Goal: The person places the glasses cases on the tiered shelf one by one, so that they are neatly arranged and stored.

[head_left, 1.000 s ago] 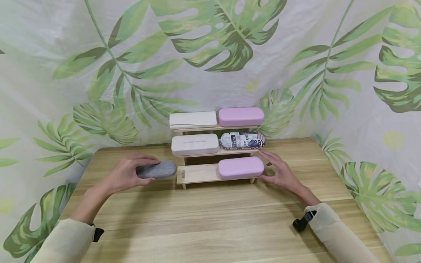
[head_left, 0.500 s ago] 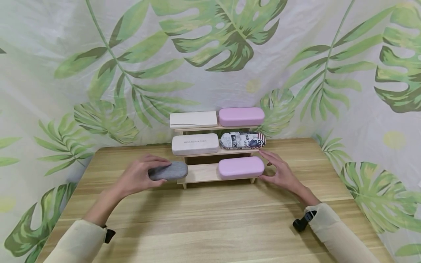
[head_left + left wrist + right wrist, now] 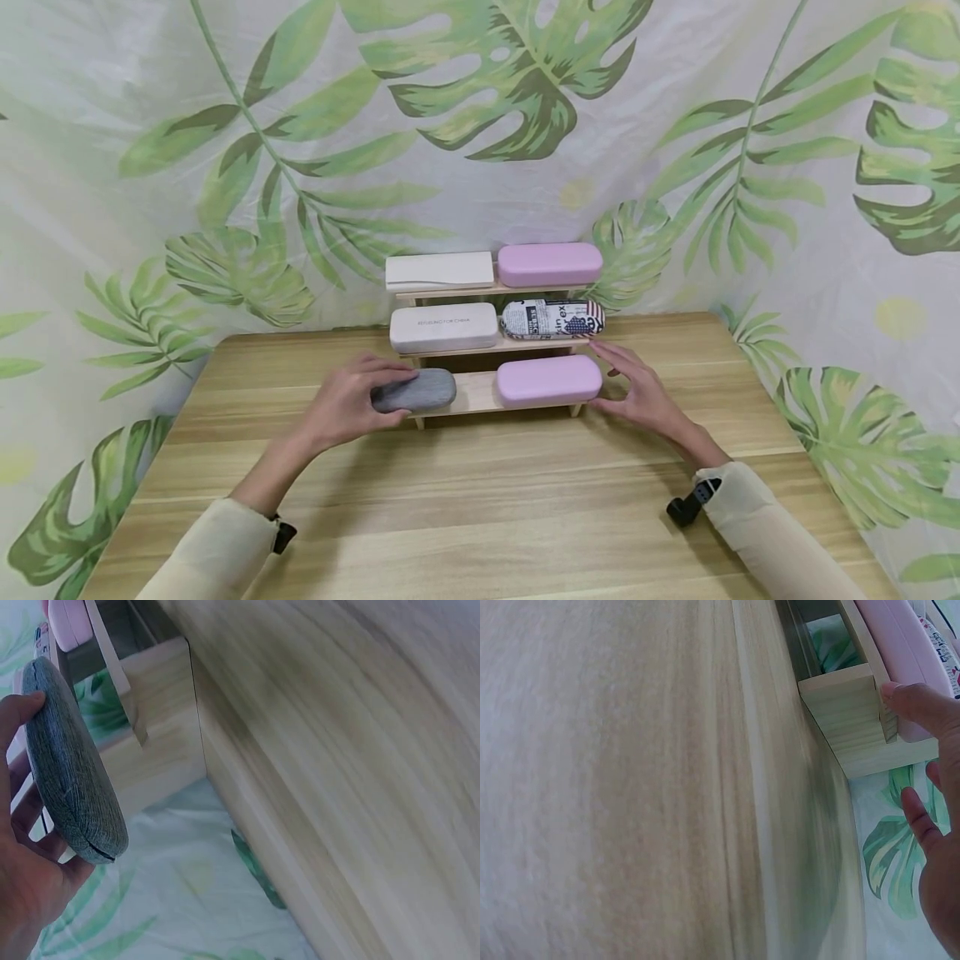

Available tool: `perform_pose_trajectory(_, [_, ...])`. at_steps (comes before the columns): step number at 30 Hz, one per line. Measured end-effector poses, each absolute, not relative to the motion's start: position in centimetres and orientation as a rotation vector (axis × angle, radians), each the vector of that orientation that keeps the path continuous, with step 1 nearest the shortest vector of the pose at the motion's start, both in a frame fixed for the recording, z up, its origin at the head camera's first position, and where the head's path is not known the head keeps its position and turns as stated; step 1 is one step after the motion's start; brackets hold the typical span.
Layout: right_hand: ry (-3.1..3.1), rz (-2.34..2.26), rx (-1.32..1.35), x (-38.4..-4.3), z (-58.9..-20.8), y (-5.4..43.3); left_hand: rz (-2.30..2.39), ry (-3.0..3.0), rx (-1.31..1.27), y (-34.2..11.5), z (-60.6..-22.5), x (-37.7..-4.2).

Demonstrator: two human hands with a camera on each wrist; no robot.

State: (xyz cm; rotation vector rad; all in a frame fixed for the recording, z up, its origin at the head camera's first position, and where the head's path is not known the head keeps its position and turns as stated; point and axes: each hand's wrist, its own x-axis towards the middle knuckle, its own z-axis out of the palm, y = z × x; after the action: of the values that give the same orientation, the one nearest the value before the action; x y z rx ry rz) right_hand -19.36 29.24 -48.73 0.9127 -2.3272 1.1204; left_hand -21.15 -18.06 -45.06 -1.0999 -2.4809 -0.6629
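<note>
My left hand (image 3: 358,402) grips the rear end of a grey fabric glasses case (image 3: 417,390), thumb on the near side and fingers on the far side. The case is over the left end of the bottom shelf (image 3: 476,392) of a three-tier wooden stand; whether it touches the board I cannot tell. In the left wrist view the grey case (image 3: 75,765) shows its seam. My right hand (image 3: 641,396) is at the stand's right end, its thumb (image 3: 915,701) touching the bottom shelf's edge beside a lilac glasses case (image 3: 549,379). Its fingers are loosely bent and hold nothing.
On the middle tier lie a white lettered case (image 3: 444,327) and a newsprint-patterned case (image 3: 553,320). The top tier bears a cream case (image 3: 439,271) and another lilac case (image 3: 550,264). A leaf-printed curtain (image 3: 480,125) hangs behind the wooden table (image 3: 480,508).
My left hand has carried the grey glasses case rightward, from beside the stand to over the left end of the bottom shelf. The right hand has stayed in place.
</note>
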Motion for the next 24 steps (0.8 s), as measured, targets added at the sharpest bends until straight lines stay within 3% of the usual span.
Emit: perform_pose_trajectory(24, [-2.309, 1.144, 0.909, -19.4, -48.9, 29.3, -0.667, -2.567, -1.023, -14.0, -46.7, -21.7])
